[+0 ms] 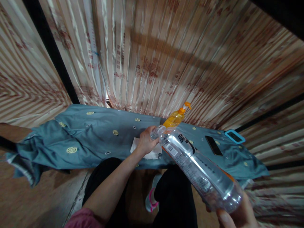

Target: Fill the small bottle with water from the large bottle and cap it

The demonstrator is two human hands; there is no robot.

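Note:
My right hand (pixel 234 215), closed around the base, holds a large clear plastic bottle (pixel 200 167) with a silver label and some orange on it. The bottle is tilted, its neck pointing up and left. At the neck my left hand (pixel 147 141) is closed on a small clear cup-like piece (pixel 155 133). That piece sits right against the bottle's mouth; whether it is joined to it I cannot tell. Beneath my left hand lies a white tissue (pixel 153 154). Just behind the neck stands a pump bottle (pixel 175 118) of orange-yellow liquid.
A blue-grey cloth (pixel 95 145) with pineapple prints covers the narrow table at my knees. On its right lie a black phone (pixel 213 145) and a blue-framed device (pixel 234 136). Pleated printed curtains (pixel 152 63) and dark frame bars surround the table.

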